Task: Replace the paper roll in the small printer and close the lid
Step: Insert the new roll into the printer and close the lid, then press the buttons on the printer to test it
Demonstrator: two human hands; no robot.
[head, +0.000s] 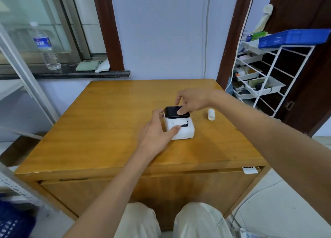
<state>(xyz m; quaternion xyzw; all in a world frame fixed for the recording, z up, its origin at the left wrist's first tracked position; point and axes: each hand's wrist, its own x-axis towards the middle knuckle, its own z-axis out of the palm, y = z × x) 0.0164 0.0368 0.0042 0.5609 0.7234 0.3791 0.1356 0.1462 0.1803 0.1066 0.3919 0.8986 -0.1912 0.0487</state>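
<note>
A small white printer [185,131] stands on the wooden table [107,130], right of centre. Its dark lid [172,111] is raised at the far side, showing the paper bay. My left hand [157,128] grips the printer's left side, thumb resting on its top face. My right hand [192,100] reaches over from the right and holds the lid, thumb pressed on the lid's inner face and fingers behind it. A white paper roll [211,114] lies on the table to the right of the printer, apart from both hands.
A water bottle [46,47] and a folded cloth [87,65] sit on the window sill at the back left. A white wire rack [268,76] with trays and a blue basket [293,37] stands at the right. My knees are under the table's front edge.
</note>
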